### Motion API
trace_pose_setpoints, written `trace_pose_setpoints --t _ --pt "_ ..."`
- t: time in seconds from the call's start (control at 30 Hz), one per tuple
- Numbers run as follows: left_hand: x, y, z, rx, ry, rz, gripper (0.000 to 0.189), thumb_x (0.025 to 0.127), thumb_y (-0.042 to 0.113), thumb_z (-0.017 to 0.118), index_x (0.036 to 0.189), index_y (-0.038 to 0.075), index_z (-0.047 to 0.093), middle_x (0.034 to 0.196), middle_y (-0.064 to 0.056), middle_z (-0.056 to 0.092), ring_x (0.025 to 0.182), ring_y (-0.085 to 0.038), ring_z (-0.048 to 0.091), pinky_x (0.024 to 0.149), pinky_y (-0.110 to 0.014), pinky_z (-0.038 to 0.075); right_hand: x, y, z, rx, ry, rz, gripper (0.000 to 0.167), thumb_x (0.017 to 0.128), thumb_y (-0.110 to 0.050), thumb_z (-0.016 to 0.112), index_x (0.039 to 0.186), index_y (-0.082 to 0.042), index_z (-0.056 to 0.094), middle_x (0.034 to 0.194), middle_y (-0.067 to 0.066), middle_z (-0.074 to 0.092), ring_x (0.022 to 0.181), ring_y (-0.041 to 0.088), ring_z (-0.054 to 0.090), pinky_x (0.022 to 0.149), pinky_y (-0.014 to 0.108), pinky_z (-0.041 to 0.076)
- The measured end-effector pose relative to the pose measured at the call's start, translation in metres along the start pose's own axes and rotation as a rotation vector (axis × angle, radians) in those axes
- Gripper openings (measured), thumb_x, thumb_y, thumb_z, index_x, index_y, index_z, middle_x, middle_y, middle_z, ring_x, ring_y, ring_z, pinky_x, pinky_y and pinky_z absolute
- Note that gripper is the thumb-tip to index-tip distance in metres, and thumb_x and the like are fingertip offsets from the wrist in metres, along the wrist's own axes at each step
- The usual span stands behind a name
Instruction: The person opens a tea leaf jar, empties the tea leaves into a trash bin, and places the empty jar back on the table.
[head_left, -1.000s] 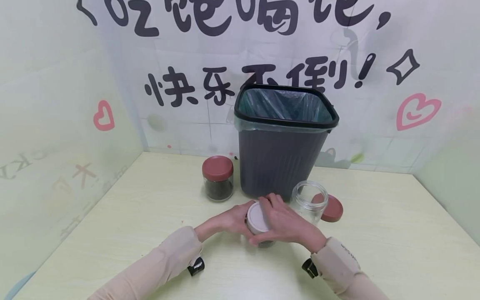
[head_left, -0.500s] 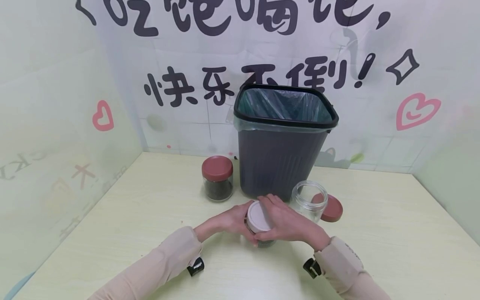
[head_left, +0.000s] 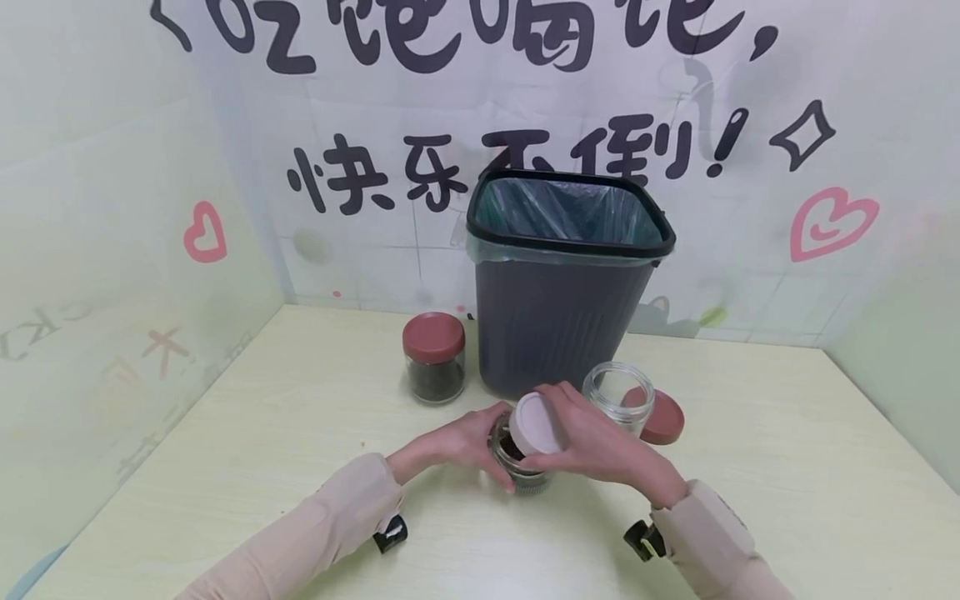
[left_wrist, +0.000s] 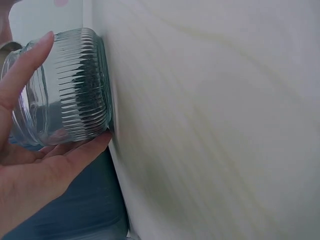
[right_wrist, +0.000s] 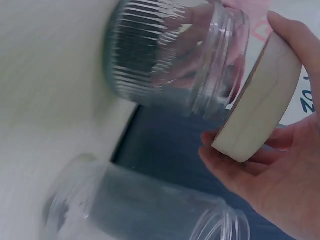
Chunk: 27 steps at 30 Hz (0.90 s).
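My left hand (head_left: 471, 443) grips a ribbed glass jar (left_wrist: 80, 85) standing on the table, thumb on one side and fingers on the other. Dark contents fill the lower part of the jar. With my right hand (head_left: 600, 440) I pinch a pale round lid (right_wrist: 262, 100) by its edge. The lid is tilted and lifted off the jar's mouth, its far side raised toward the right. In the right wrist view the jar's threaded neck shows beside the lid. Just right of my right hand stands an uncapped clear glass jar (head_left: 621, 400).
A dark bin (head_left: 555, 325) with a plastic liner stands behind the hands. To its left is a red-lidded jar (head_left: 435, 358) holding something dark. A red lid (head_left: 666, 418) lies on the table behind the uncapped jar. Printed wall sheets border the table (head_left: 300, 417).
The pale lid has come up off the ribbed jar and tilted, moving slightly right with my right hand, so the jar's opening now shows. My left hand keeps its place.
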<state>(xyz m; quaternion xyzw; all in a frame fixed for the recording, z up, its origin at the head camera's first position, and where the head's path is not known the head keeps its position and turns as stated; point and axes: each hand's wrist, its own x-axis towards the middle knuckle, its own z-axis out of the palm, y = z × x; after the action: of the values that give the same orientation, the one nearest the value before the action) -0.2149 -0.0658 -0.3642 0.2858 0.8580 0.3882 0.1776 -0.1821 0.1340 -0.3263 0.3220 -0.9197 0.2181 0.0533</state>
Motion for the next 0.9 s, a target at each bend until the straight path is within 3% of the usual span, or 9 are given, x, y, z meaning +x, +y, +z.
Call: trace_pose_setpoints --t 0.17,0.37,0.47,0.67,0.77,0.9 --pt "-0.004 -0.003 -0.002 0.004 0.03 -0.018 0.081 0.053 0.015 0.085 0.121 0.006 0.043 0.115 -0.006 0.054 0.107 -0.021 0.049 0.089 -0.031 0.039 -0.011 0.002 0.003 -0.027 0.014 0.04 0.076 0.068 -0.058 0.065 0.115 -0.001 0.046 0.094 0.001 0.05 0.077 0.009 0.047 0.063 0.022 0.043" --pt "-0.005 -0.006 -0.005 -0.03 0.039 0.007 0.08 0.053 0.012 0.085 0.12 0.002 0.042 0.119 -0.011 0.053 0.112 -0.025 0.047 0.095 -0.037 0.036 -0.029 0.005 0.003 -0.083 0.03 0.04 0.069 0.074 -0.059 0.058 0.113 -0.003 0.046 0.092 0.0 0.049 0.072 0.007 0.046 0.06 0.021 0.041" --pt "-0.004 -0.006 -0.005 -0.036 0.04 0.004 0.079 0.053 0.011 0.085 0.12 0.002 0.042 0.118 -0.011 0.053 0.111 -0.025 0.047 0.095 -0.037 0.036 -0.042 0.006 0.001 -0.112 -0.016 0.085 0.064 0.073 -0.057 0.061 0.106 -0.004 0.048 0.086 -0.002 0.049 0.066 0.006 0.045 0.055 0.02 0.039" --pt "-0.004 -0.007 -0.004 -0.046 0.045 -0.01 0.081 0.053 0.011 0.084 0.121 0.002 0.041 0.117 -0.01 0.053 0.111 -0.025 0.047 0.094 -0.036 0.035 -0.065 0.016 0.003 -0.179 -0.121 0.088 0.07 0.064 -0.051 0.069 0.105 0.003 0.049 0.09 0.005 0.049 0.069 0.013 0.05 0.061 0.03 0.046" --pt "-0.005 -0.007 -0.003 -0.066 0.042 -0.008 0.082 0.054 0.01 0.084 0.123 0.002 0.04 0.118 -0.01 0.053 0.112 -0.025 0.046 0.095 -0.037 0.035 -0.074 0.025 0.007 -0.188 -0.116 0.099 0.075 0.062 -0.049 0.072 0.108 0.005 0.048 0.093 0.008 0.048 0.074 0.016 0.051 0.066 0.035 0.047" --pt "-0.005 -0.008 -0.003 -0.086 0.037 -0.018 0.082 0.055 0.01 0.084 0.124 0.002 0.039 0.119 -0.01 0.052 0.113 -0.025 0.045 0.096 -0.038 0.034 -0.079 0.031 0.012 -0.186 -0.071 0.174 0.076 0.059 -0.048 0.074 0.105 0.008 0.047 0.088 0.008 0.047 0.074 0.016 0.048 0.065 0.034 0.045"
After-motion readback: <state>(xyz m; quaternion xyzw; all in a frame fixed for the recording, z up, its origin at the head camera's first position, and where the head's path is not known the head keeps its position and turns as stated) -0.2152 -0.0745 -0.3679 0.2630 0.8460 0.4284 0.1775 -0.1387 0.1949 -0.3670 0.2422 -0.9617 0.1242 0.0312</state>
